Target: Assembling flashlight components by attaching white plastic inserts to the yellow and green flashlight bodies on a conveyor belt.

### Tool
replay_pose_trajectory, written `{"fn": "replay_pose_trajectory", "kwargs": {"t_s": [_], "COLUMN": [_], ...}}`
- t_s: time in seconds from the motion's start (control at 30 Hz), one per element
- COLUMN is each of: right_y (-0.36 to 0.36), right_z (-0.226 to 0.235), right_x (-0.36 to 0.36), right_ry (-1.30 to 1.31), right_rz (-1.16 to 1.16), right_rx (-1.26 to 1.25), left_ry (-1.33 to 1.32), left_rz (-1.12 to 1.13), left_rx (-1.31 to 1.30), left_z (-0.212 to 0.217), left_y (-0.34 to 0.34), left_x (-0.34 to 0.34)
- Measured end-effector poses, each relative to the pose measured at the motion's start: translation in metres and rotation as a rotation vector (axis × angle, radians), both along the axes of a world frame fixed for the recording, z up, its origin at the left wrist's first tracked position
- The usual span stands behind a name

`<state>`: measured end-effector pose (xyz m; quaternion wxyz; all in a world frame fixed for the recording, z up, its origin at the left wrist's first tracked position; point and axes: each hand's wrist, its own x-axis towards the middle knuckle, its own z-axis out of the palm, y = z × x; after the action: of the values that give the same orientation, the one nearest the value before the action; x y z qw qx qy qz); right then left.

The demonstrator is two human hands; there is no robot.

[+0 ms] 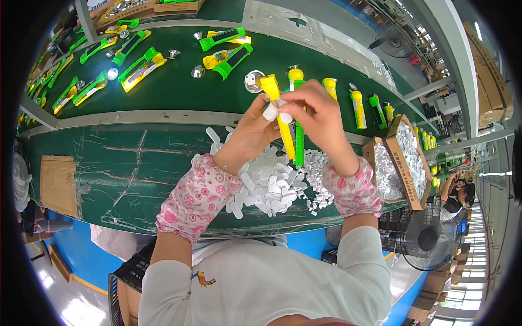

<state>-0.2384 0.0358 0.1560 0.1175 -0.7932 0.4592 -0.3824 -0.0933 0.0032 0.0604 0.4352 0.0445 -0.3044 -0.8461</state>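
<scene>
Above the bench, my left hand (247, 136) is closed around an opened flashlight housing. Its yellow half (286, 138) and green half (300, 144) hang side by side, tilted slightly. With bent fingers, my right hand (321, 111) pinches a small white plastic piece (271, 112) against the yellow half, just below its wide head. Part of the housing is hidden behind my fingers. A round silver reflector (254, 81) lies behind the housing on the green belt. Below my hands spreads a pile of flat white oval pieces (266, 187), with smaller white parts (316, 176) at its right.
Opened green-and-yellow flashlights (142, 69) with reflectors lie along the green belt (174, 92); closed ones (358, 108) stand farther right. A cardboard box (405, 163) of white parts sits at the bench's right. A cardboard sheet (58, 186) lies left. A black fan (427, 238) stands at right.
</scene>
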Motion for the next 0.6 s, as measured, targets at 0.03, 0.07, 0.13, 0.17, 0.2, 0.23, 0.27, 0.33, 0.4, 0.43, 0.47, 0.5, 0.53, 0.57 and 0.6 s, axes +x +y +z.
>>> {"fn": "replay_pose_trajectory", "kwargs": {"t_s": [0.03, 0.07, 0.13, 0.17, 0.2, 0.23, 0.27, 0.33, 0.4, 0.43, 0.47, 0.5, 0.53, 0.57, 0.6], "right_y": [0.006, 0.013, 0.037, 0.040, 0.040, 0.040, 0.040, 0.036, 0.030, 0.025, 0.021, 0.016, 0.016, 0.019, 0.023], "right_z": [-0.001, -0.005, -0.009, -0.023, -0.027, -0.030, -0.036, -0.045, -0.050, -0.054, -0.061, -0.066, -0.071, -0.073, -0.070], "right_x": [0.002, 0.000, 0.007, 0.000, 0.000, 0.001, 0.001, -0.004, -0.004, -0.004, -0.004, 0.000, 0.005, 0.008, 0.014], "right_ry": [0.132, 0.174, 0.151, 0.162, 0.037, -0.091, -0.084, -0.083, -0.123, -0.124, -0.167, -0.209, -0.216, -0.216, -0.234], "right_rz": [-0.051, -0.142, -0.382, -0.319, -0.253, -0.183, -0.202, -0.193, -0.212, -0.213, -0.181, -0.143, -0.150, -0.147, -0.164], "right_rx": [-0.206, -0.262, 0.000, 0.112, 0.304, 0.495, 0.524, 0.440, 0.309, 0.308, 0.200, 0.091, 0.103, 0.104, 0.094], "left_ry": [0.030, 0.059, 0.137, 0.193, 0.141, 0.138, 0.015, -0.129, -0.116, -0.100, -0.100, -0.109, -0.117, -0.116, -0.143], "left_rz": [0.002, 0.004, 0.017, 0.020, 0.034, 0.035, 0.147, 0.277, 0.301, 0.321, 0.319, 0.327, 0.335, 0.338, 0.374], "left_rx": [0.044, 0.087, 0.198, 0.248, 0.241, 0.241, 0.224, 0.220, 0.227, 0.234, 0.234, 0.260, 0.288, 0.288, 0.298], "left_z": [0.001, 0.002, 0.004, 0.008, 0.020, 0.017, 0.012, 0.004, 0.006, 0.010, 0.011, 0.011, 0.011, 0.013, 0.017], "left_y": [0.000, 0.000, -0.003, -0.002, 0.002, 0.003, 0.003, 0.000, 0.001, 0.002, 0.002, 0.001, 0.001, 0.001, 0.003], "left_x": [0.001, 0.001, 0.003, 0.004, 0.007, 0.004, 0.001, 0.000, 0.002, 0.002, 0.002, 0.005, 0.007, 0.007, 0.008]}}
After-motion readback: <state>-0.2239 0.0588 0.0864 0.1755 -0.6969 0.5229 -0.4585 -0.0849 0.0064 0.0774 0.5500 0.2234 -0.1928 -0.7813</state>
